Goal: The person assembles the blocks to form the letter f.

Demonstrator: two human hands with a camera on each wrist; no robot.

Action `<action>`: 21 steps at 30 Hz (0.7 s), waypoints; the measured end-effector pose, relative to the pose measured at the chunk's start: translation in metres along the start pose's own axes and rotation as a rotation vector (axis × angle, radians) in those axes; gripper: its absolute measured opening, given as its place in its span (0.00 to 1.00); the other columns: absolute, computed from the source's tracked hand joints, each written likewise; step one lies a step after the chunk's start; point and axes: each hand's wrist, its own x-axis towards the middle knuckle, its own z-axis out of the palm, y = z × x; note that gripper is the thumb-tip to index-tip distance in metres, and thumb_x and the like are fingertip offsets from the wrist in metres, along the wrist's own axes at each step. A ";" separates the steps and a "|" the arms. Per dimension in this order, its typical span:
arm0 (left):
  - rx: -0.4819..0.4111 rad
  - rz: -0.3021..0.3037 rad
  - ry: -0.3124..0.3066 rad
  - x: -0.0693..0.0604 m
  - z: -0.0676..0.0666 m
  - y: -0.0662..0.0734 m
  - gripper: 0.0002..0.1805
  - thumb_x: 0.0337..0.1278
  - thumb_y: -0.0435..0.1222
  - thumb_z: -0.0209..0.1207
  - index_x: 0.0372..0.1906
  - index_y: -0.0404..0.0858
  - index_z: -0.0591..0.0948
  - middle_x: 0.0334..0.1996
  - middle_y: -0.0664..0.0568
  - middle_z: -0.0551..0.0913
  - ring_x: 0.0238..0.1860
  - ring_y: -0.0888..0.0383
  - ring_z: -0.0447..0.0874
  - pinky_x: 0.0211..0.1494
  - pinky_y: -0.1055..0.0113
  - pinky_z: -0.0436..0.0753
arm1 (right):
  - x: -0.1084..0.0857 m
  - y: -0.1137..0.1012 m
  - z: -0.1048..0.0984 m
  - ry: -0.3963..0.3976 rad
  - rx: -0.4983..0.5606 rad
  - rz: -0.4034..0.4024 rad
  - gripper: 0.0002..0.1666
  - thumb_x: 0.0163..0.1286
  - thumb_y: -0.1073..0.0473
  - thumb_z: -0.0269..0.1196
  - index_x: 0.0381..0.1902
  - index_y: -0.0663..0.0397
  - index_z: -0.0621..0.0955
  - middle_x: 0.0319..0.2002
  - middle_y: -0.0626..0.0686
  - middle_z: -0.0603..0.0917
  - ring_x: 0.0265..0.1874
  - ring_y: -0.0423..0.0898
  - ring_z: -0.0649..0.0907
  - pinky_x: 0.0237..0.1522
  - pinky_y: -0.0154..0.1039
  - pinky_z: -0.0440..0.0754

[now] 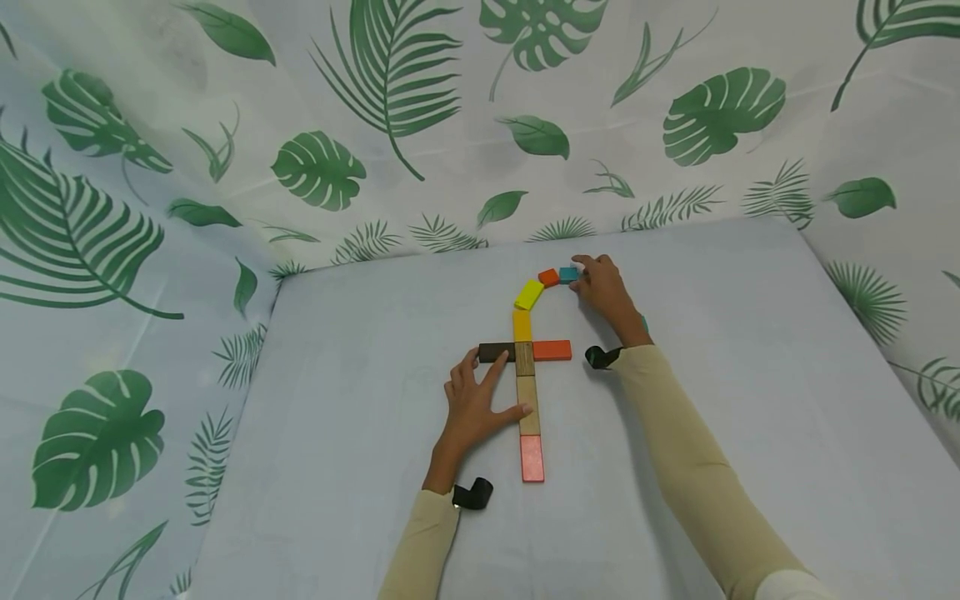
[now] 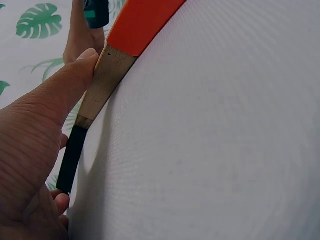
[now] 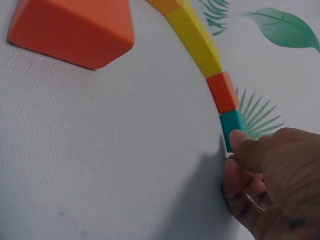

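Coloured and wooden blocks form a cross with a curved top. My right hand (image 1: 606,290) pinches the small blue block (image 1: 567,274) at the curve's end; its thumb lies against the block in the right wrist view. Beside it sits a small orange-red block (image 1: 549,277), then a lime-yellow block (image 1: 529,294) and a yellow block (image 1: 522,326). My left hand (image 1: 472,408) is spread, its fingers touching the dark block (image 1: 493,352) and its thumb on the pale wooden block (image 1: 528,396). A short brown block (image 1: 524,360) forms the crossing.
An orange block (image 1: 552,350) makes the cross's right arm, and a pinkish-red block (image 1: 532,458) its lower end. Everything lies on a white-covered table (image 1: 360,400). A leaf-printed cloth (image 1: 442,108) hangs behind the table and at its sides.
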 end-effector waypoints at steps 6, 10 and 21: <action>-0.007 0.006 0.007 0.000 0.000 -0.001 0.51 0.45 0.67 0.64 0.76 0.60 0.57 0.76 0.43 0.43 0.69 0.45 0.48 0.61 0.46 0.54 | -0.012 0.003 -0.013 -0.011 0.006 0.042 0.26 0.72 0.60 0.59 0.65 0.61 0.71 0.55 0.69 0.70 0.53 0.62 0.74 0.56 0.57 0.74; -0.004 0.012 0.002 0.000 0.002 -0.001 0.51 0.45 0.67 0.64 0.76 0.60 0.57 0.76 0.43 0.43 0.69 0.45 0.48 0.62 0.46 0.54 | -0.037 0.006 -0.029 -0.080 -0.083 0.099 0.25 0.69 0.53 0.64 0.60 0.58 0.75 0.58 0.70 0.66 0.57 0.65 0.67 0.57 0.64 0.69; 0.011 0.020 0.004 -0.001 0.001 -0.001 0.51 0.46 0.67 0.63 0.76 0.61 0.56 0.76 0.44 0.43 0.69 0.46 0.49 0.60 0.48 0.55 | -0.092 0.013 -0.063 -0.255 -0.199 0.155 0.28 0.63 0.59 0.67 0.57 0.64 0.71 0.53 0.72 0.65 0.51 0.67 0.68 0.49 0.64 0.72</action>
